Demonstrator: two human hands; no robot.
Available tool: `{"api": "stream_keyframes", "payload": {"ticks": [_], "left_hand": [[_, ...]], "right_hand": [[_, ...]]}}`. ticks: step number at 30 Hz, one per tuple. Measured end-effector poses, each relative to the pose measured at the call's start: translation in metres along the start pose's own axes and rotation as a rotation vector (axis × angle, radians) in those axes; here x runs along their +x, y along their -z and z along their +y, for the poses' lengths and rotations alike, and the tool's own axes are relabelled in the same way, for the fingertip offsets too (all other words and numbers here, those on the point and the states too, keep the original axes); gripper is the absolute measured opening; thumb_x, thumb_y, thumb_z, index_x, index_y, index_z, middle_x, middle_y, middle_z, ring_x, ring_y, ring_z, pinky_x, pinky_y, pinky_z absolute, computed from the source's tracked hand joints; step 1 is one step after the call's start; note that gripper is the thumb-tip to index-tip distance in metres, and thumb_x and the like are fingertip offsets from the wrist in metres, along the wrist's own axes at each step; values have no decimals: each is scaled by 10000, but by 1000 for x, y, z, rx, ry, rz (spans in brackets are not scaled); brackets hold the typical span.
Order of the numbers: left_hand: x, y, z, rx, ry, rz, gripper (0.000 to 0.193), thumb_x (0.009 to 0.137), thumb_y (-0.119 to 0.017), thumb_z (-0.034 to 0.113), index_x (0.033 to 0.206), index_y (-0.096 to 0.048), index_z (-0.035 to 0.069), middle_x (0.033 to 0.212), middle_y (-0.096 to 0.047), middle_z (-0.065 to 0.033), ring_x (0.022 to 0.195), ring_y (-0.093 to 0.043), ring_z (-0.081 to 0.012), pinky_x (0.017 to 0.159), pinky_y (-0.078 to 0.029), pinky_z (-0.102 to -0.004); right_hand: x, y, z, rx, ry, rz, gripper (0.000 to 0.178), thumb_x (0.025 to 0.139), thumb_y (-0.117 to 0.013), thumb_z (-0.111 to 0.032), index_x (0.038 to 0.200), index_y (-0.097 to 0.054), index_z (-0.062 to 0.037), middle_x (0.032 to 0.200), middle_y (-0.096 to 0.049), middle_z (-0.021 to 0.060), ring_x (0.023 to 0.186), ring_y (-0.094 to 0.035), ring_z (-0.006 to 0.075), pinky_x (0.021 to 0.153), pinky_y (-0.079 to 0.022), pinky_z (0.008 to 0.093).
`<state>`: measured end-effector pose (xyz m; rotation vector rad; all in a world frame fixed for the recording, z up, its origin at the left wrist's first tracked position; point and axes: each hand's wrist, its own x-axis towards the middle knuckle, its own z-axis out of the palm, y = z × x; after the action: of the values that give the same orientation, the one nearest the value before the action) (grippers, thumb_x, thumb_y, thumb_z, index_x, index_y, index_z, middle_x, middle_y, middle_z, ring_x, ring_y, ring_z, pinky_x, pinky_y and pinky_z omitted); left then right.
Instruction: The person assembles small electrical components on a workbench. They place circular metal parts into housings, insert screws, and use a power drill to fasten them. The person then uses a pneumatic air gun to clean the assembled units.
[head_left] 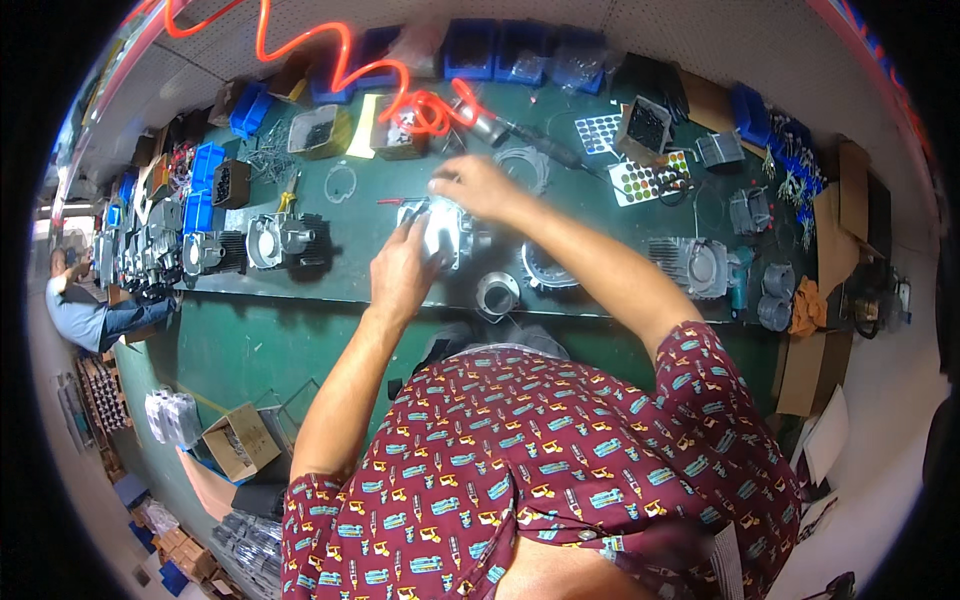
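A shiny silver metal housing [447, 238] lies on the green bench in front of me, catching bright glare. My left hand [400, 268] is closed at the near left side of the housing, with its fingers along the edge. Over the far side of the same part hangs my right hand [475, 190], its fingers bent into a pinch. Whatever is between those fingers is too small or too blurred to tell. A thin red-handled tool [390, 201] lies beside the housing, left of my right hand. A round metal flange [497, 295] sits nearer me at the bench edge.
A coiled orange air hose [430, 112] dangles over the far bench. Blue bins [470, 50] line the back. Finned motor housings stand left [285, 242] and right [690, 265]. Sticker sheets [650, 180] lie at the right. A co-worker [85, 310] sits at the far left.
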<state>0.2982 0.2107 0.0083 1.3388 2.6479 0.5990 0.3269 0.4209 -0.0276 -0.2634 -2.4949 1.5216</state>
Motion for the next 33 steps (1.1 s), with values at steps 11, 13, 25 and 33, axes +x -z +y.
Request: {"api": "stream_keyframes", "payload": {"ticks": [11,13,25,33], "left_hand": [[-63,-158,-40,-1334,1226,-1024,954,844,-463,793,1125,-584,-111,891,-678,-156,733,-656,-199,638,-570,-319],[-54,-164,-21,-1366,1244,-969,959,814,-460,823,1039,-611,-96,819,-682,-150,680,-668,-218,631,-578,-308],[-102,-139,-2,-1326,910,-1076,537,861,-675,335,1323,-522,110,1050,-655,-55,912,-674,-201,711,-598,-349],[-121,-81,16,-1047,149,-1036,747,738,-673,-17,1434,-410,40,1259,-601,-67,1126,-581,-161,928,-506,-338]], "right_hand": [[-190,61,-41,461,-276,650,229,961,-634,-220,901,-668,-3,789,-677,14,639,-574,44,550,-466,212],[-224,49,-41,465,-382,721,239,965,-627,-228,886,-661,-6,769,-667,7,626,-563,45,542,-462,214],[-337,-55,17,605,-881,722,246,939,-639,-259,904,-674,-18,814,-674,31,661,-606,92,539,-496,250],[-298,-13,11,249,-557,485,456,954,-605,-399,1057,-687,38,992,-729,131,892,-691,194,791,-537,322]]}}
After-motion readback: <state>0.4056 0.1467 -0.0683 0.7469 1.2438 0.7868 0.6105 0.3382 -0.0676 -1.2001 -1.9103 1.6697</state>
